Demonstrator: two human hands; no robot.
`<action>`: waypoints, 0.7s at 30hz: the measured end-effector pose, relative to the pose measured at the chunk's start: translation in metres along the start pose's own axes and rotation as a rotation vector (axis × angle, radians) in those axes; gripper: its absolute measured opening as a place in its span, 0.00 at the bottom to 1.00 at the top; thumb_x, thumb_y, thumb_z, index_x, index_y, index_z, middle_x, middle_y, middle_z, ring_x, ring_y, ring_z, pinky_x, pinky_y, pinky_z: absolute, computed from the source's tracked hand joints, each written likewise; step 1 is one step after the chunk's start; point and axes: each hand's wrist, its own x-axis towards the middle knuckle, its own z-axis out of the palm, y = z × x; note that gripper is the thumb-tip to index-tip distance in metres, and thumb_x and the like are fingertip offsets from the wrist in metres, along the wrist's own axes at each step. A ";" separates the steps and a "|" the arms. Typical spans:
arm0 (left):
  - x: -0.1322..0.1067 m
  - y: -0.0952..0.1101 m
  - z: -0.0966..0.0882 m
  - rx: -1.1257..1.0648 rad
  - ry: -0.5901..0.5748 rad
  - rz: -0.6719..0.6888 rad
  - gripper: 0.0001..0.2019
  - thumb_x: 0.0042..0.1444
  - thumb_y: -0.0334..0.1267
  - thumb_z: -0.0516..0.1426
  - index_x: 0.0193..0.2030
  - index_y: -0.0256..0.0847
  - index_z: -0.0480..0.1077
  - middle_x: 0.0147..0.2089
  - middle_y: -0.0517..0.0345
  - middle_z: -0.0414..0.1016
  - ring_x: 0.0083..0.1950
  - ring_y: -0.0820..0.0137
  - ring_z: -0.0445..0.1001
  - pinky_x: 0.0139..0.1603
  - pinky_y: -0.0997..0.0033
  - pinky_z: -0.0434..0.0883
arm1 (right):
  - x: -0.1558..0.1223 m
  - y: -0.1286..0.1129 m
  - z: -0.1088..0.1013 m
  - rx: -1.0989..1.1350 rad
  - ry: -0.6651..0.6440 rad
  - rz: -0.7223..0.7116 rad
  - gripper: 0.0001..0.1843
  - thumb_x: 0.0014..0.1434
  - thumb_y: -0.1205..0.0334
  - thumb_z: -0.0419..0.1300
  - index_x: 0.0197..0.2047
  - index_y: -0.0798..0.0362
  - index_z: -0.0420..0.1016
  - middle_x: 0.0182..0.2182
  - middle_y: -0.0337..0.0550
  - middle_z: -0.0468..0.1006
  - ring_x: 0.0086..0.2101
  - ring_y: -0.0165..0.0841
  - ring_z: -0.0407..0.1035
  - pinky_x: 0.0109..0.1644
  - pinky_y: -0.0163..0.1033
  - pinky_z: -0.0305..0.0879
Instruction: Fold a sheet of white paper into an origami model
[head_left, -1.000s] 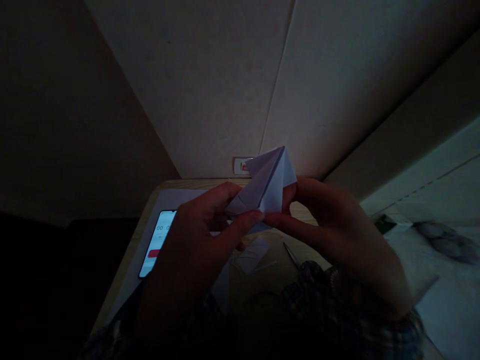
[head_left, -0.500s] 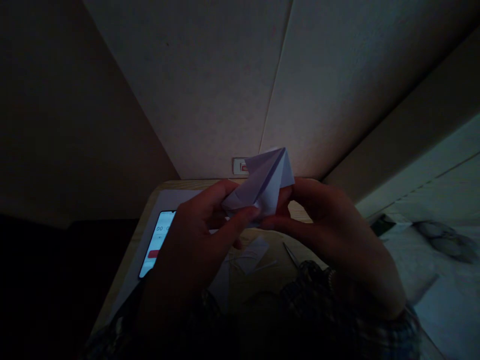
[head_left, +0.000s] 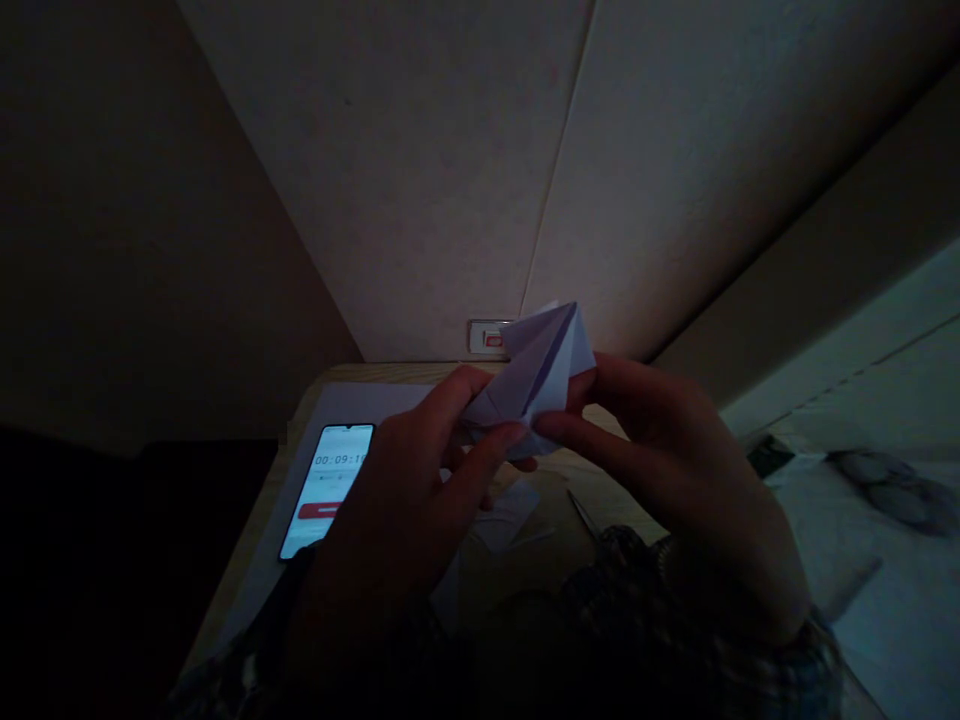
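Observation:
In dim light I hold a folded white paper shape (head_left: pixel 541 365) up above a small wooden table (head_left: pixel 390 372). My left hand (head_left: pixel 409 500) pinches its lower left corner between thumb and forefinger. My right hand (head_left: pixel 667 470) grips its lower right side, thumb in front and fingers behind. The paper's pointed top stands above both hands. Both wrists wear dark patterned sleeves.
A lit phone (head_left: pixel 330 487) showing a running timer lies on a white sheet (head_left: pixel 352 400) at the table's left. Paper scraps (head_left: pixel 510 510) lie under my hands. A wall socket (head_left: pixel 486 336) sits behind the table. A bed with a grey item (head_left: pixel 885 490) is to the right.
My hands and the paper have shifted slightly to the right, uncovering more of the phone's screen. The grip on the paper is the same.

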 end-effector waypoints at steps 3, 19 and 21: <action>-0.001 0.000 0.001 -0.015 -0.002 0.003 0.05 0.61 0.39 0.58 0.42 0.43 0.72 0.30 0.64 0.81 0.23 0.73 0.75 0.24 0.77 0.71 | 0.000 -0.001 0.002 -0.018 0.018 -0.012 0.11 0.58 0.62 0.66 0.26 0.49 0.70 0.24 0.33 0.77 0.27 0.31 0.71 0.34 0.37 0.66; -0.001 0.000 0.004 0.174 0.103 0.081 0.11 0.66 0.41 0.51 0.35 0.43 0.71 0.25 0.66 0.74 0.26 0.71 0.74 0.27 0.73 0.68 | -0.001 0.003 0.000 -0.161 -0.048 -0.035 0.07 0.60 0.59 0.65 0.31 0.50 0.74 0.29 0.37 0.78 0.31 0.34 0.72 0.37 0.40 0.67; -0.001 -0.002 0.001 0.204 0.119 0.109 0.17 0.66 0.42 0.50 0.26 0.43 0.68 0.24 0.66 0.72 0.26 0.72 0.73 0.28 0.74 0.68 | -0.002 0.005 -0.002 -0.142 -0.060 -0.039 0.06 0.60 0.58 0.65 0.33 0.50 0.75 0.30 0.38 0.79 0.33 0.35 0.73 0.39 0.40 0.68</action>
